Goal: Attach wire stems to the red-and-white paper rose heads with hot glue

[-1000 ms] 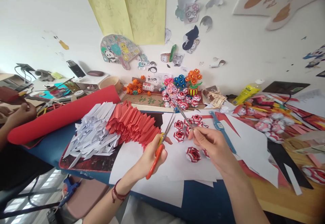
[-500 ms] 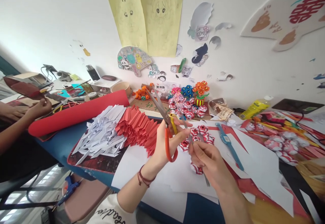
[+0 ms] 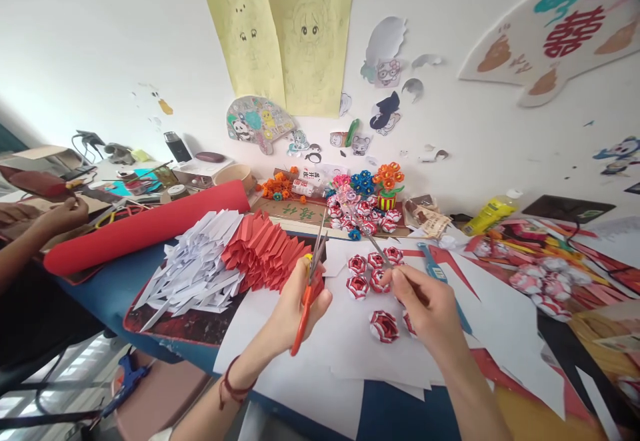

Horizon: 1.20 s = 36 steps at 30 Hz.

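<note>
My left hand [image 3: 295, 301] holds scissors [image 3: 306, 301] with orange and yellow handles, their slightly parted blades pointing up and away. To its right, my right hand [image 3: 417, 294] pinches a bundle of thin, wire-like strands [image 3: 373, 236] that slants up to the left. Several red-and-white paper flowers [image 3: 384, 326] lie on white paper [image 3: 320, 334] beneath and between the hands. Left of my left hand are a row of folded red paper pieces [image 3: 265, 248] and a heap of folded white ones [image 3: 205, 261].
A red roll [image 3: 150, 224] lies at the left, near another person's hands [image 3: 63, 218]. Finished flowers [image 3: 367, 194] stand by the wall. A blue watch-like strap [image 3: 439, 271], a yellow bottle [image 3: 493, 211] and paper scraps are at the right. A blue glue gun [image 3: 127, 381] is at lower left.
My left hand has moved left and down with the scissors, away from the strands. My right hand has shifted slightly right and up. More paper flowers now show between them.
</note>
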Motion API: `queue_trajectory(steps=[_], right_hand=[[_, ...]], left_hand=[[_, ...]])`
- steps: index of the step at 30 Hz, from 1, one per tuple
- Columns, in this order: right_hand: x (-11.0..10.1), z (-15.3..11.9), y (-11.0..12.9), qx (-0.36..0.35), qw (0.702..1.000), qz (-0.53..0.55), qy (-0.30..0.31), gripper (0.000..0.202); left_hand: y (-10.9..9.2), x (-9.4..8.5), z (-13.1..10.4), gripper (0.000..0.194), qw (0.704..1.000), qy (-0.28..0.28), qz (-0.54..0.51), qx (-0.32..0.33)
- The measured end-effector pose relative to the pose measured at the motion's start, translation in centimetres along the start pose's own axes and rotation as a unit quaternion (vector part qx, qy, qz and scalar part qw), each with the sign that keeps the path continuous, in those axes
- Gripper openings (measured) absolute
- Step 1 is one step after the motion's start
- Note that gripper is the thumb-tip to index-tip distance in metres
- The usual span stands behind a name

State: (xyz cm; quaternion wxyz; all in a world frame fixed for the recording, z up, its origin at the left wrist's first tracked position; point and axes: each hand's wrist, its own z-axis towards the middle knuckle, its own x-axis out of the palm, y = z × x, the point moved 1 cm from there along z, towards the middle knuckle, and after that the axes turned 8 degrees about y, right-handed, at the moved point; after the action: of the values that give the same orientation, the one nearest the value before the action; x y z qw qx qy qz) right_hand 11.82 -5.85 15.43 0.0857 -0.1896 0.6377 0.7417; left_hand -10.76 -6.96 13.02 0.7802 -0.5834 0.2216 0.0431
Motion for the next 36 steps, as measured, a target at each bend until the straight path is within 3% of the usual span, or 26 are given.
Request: queue_trajectory(steps=[6, 12, 29, 36], right_hand=[[-0.9, 0.1, -0.4, -0.039, 0.996, -0.075, 0.000, 0.038], [-0.3, 0.1, -1.0, -0.077, 0.986, -0.143, 0.020, 0.037], [0.3, 0.1, -1.9, -0.071, 0.978, -0.188, 0.053, 0.034], [0.1, 0.5, -2.3, -0.061, 0.976, -0.200, 0.059, 0.036]], left_hand=[[0.7, 0.4, -1.0, 0.029, 0.994, 0.058, 0.019, -0.088], [1.3, 0.8, -0.7, 0.039, 0.991, 0.080, 0.011, -0.103], [1.5, 0.6, -0.5, 0.045, 0.981, 0.089, 0.020, -0.168], [1.6, 0.5, -0.1, 0.047, 0.976, 0.114, 0.102, -0.157]])
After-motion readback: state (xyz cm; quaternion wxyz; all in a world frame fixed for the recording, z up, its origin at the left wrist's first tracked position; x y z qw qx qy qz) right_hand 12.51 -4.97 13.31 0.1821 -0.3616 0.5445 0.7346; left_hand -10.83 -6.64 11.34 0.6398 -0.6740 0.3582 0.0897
